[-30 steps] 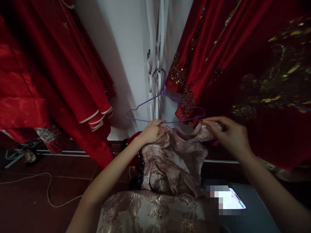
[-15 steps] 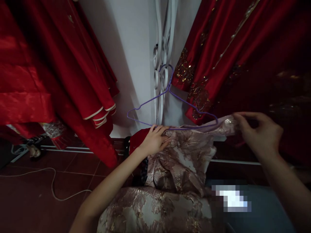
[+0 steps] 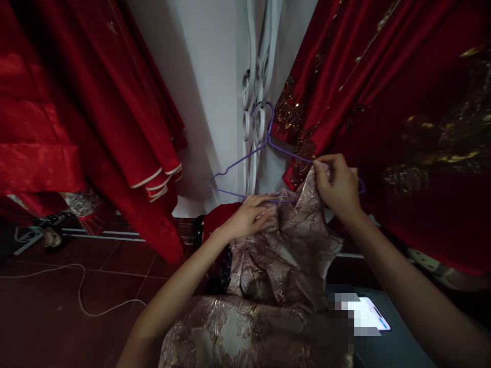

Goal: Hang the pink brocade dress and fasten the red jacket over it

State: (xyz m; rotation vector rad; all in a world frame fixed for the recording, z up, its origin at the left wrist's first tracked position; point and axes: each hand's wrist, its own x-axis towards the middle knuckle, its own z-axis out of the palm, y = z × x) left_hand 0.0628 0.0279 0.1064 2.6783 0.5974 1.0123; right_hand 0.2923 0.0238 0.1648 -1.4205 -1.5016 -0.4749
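Observation:
A purple wire hanger [image 3: 245, 153] hangs by its hook from a white scrolled metal frame. On it is a pinkish-beige dress [image 3: 284, 260] with a shiny raised floral pattern, its lower part spread toward me. My left hand [image 3: 251, 217] is closed on the dress's neckline at the hanger's bottom bar. Pinched between the thumb and finger of my right hand [image 3: 339, 186] is the dress's right shoulder strap, drawn up to the hanger's right arm. That hand covers part of the hanger's right end.
Red garments [image 3: 126, 102] hang on the left, and red gold-trimmed garments [image 3: 383, 112] on the right. The white metal frame [image 3: 251, 92] stands against the wall. A lit phone [image 3: 374, 312], partly pixelated, lies at lower right. A pale cable [image 3: 82, 291] runs across the tiled floor.
My right hand has moved left and up with the strap, from beyond the hanger's right end to over its right arm. My left hand has stayed nearly in place.

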